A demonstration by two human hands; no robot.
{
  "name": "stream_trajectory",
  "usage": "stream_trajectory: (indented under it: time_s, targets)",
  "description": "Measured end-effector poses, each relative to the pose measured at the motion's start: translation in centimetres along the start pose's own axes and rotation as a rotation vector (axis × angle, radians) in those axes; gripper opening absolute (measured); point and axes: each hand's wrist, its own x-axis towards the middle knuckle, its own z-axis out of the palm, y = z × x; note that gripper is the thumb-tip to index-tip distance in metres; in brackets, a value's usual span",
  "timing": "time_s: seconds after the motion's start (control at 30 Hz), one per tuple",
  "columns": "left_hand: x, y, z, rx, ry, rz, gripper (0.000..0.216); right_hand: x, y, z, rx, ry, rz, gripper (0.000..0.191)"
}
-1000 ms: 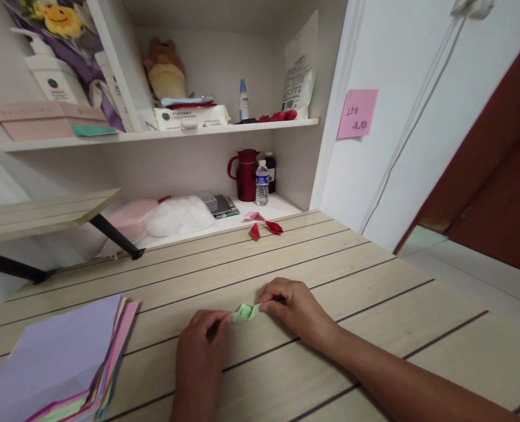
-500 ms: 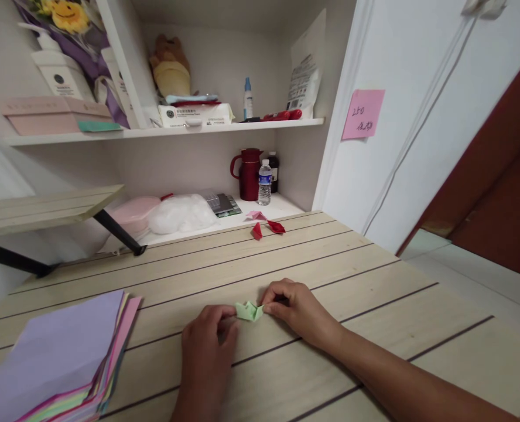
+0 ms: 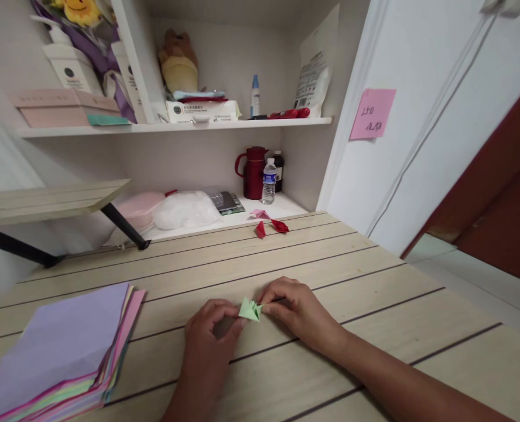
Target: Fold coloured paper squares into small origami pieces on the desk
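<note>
A small light-green folded paper piece (image 3: 250, 310) is held just above the wooden tabletop (image 3: 330, 269), between my two hands. My left hand (image 3: 211, 331) pinches its left corner between thumb and index finger. On the other side my right hand (image 3: 284, 302) grips the right tip with thumb and fingers. Several layers and points of the fold stand up in the middle. Farther back lie two red folded paper pieces (image 3: 280, 225) and a pink folded paper piece (image 3: 260, 214).
A stack of coloured paper sheets (image 3: 67, 346), lilac on top, lies at the left. Behind the table stand a dark red jug (image 3: 253, 174) and a water bottle (image 3: 269, 183). A small raised shelf (image 3: 53, 202) on black legs is at the left back.
The left thumb and finger have closed on the green paper's left corner. The paper looks more bunched and pointed than before. The whole view has shifted slightly.
</note>
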Motion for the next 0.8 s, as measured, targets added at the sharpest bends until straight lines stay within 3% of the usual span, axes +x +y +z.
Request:
stream_trajectory:
  time_s: [0.03, 0.17, 0.4, 0.6, 0.8]
  targets:
    - [0.0, -0.2, 0.1, 0.006, 0.018, 0.0, 0.012, 0.0, 0.0, 0.0, -0.024, 0.009, -0.003, 0.013]
    - [-0.2, -1.3, 0.5, 0.06, 0.114, -0.008, 0.053, 0.0, 0.0, -0.4, -0.237, 0.027, -0.09, 0.012]
    - [-0.3, -1.4, 0.8, 0.125, 0.162, 0.116, 0.032, 0.0, 0.1, -0.7, -0.42, -0.016, -0.102, 0.012]
    - [-0.6, -0.6, 1.0, 0.199, 0.06, 0.213, 0.036, -0.1, -0.2, -0.4, -0.404, -0.05, -0.125, 0.014]
    - [-0.6, -0.3, 1.3, 0.295, 0.009, 0.189, 0.035, -0.2, -0.2, -0.5, -0.406, -0.073, -0.143, 0.015]
